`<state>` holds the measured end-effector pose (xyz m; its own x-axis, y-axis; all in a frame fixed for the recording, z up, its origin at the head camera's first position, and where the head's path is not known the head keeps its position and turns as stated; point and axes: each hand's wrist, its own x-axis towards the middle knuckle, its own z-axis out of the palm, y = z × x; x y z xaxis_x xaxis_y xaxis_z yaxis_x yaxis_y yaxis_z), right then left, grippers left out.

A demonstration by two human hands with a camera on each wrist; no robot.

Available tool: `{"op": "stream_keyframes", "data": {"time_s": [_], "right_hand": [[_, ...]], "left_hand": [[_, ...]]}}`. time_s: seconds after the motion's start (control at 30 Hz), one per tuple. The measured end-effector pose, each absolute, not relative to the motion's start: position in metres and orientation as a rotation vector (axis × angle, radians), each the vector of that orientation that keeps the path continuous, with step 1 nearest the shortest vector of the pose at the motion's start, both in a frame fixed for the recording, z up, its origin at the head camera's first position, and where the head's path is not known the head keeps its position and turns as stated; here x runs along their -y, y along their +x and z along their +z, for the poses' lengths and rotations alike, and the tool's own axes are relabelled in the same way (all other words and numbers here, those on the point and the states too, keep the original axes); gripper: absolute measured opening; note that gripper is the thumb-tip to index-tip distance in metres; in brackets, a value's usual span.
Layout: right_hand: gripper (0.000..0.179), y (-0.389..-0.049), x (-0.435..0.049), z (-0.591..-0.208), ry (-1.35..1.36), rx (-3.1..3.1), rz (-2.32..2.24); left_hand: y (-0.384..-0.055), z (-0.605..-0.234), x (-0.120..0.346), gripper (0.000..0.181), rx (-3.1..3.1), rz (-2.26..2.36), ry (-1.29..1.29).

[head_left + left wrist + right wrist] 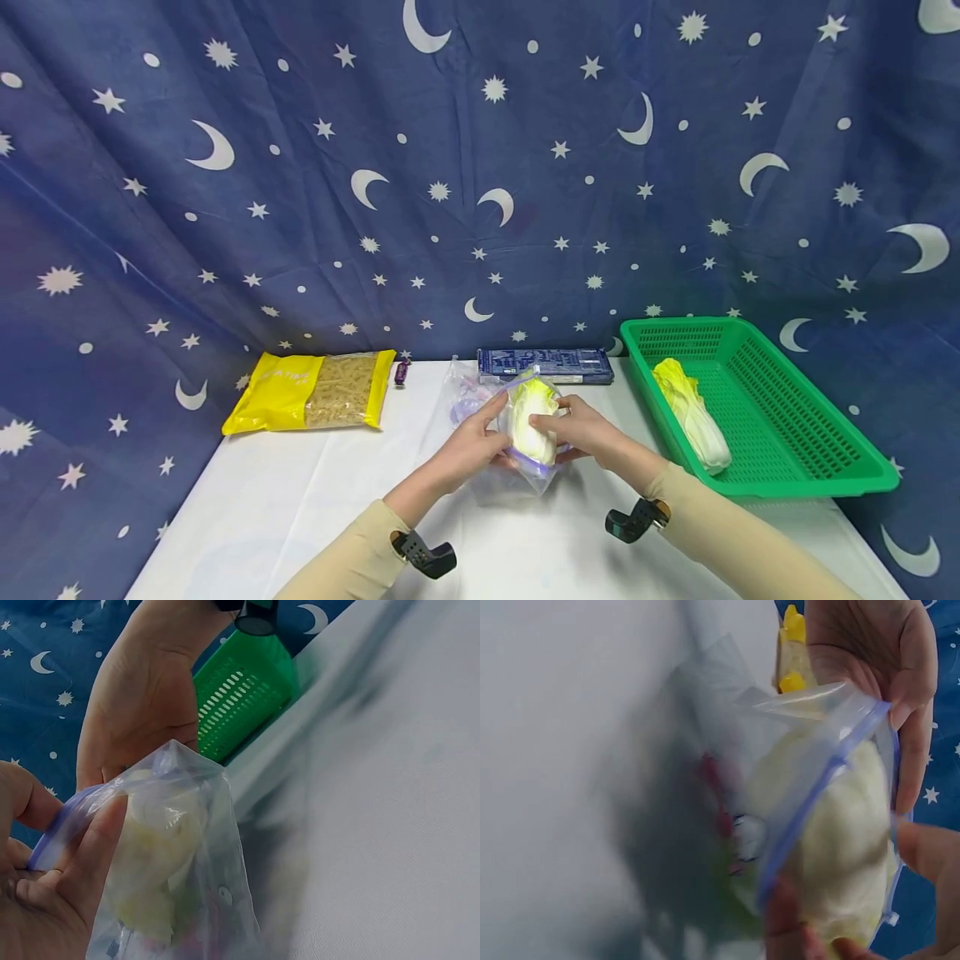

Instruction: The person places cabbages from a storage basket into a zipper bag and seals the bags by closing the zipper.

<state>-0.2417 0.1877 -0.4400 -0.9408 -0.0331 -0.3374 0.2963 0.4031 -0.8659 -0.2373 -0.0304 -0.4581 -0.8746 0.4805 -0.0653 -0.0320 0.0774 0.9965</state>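
A clear zip bag [538, 477] with a purple zipper strip is held over the table, its mouth spread. A piece of napa cabbage [531, 425], pale with yellow-green leaf, sits in the mouth and partly inside. My left hand [474, 443] pinches the bag's left edge by the zipper, as the left wrist view shows closely. The right hand [588, 427] grips the cabbage at the right of the mouth, its thumb on the cabbage's face. Some right fingers [781, 919] lie outside the bag wall in the right wrist view.
A green basket [813, 483] at right holds another napa cabbage [693, 417]. At the back lie a dark blue flat pack [551, 367], a purple-wrapped candy [402, 372] and a yellow pasta bag [281, 387]. Clear plastic with purplish contents [467, 402] lies behind my left hand.
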Motion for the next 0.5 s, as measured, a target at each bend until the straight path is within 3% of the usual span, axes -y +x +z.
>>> {"op": "stream_keyframes", "data": {"time_s": [0.23,0.5], "right_hand": [[0.042,-0.237,-0.201,-0.445,0.17,-2.58,-1.711],[0.032,-0.226,-0.205,-0.462,0.232,-2.43,-1.83]], "left_hand": [[-0.241,-0.46,0.032,0.084,-1.943,1.916,0.435],[-0.241,-0.458,0.035,0.084,-1.919,1.935,0.457]]}}
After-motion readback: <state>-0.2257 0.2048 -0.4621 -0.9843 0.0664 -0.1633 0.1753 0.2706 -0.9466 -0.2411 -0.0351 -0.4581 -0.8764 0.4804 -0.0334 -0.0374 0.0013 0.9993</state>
